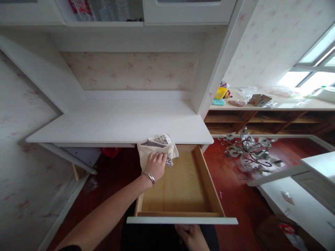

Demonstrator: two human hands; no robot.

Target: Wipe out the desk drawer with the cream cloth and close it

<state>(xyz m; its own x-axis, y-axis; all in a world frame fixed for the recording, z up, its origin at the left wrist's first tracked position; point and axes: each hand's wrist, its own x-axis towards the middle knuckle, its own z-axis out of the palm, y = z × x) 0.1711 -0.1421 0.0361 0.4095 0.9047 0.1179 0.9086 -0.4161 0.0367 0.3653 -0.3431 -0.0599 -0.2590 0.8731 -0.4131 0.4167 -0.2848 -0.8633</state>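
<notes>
My left hand (156,164), with a silver bangle at the wrist, is closed on a folded cloth (146,152). The cloth is cream with grey patterned parts and a small white label. It lies over the left rear of a pulled-out wooden drawer (183,184), by the front edge of the white desk (125,118). Below the white drawer front (183,220) is my right hand (192,237), its fingers curled in. The drawer front partly hides that hand, so what it holds, if anything, cannot be made out.
Above the desk is a shelf unit holding plastic-wrapped items (104,10). A dismantled chandelier (252,150) lies on the red wood floor to the right. Behind it, a low shelf (282,108) carries a yellow container (221,92) and a cardboard box (259,100). White furniture (314,184) stands at right.
</notes>
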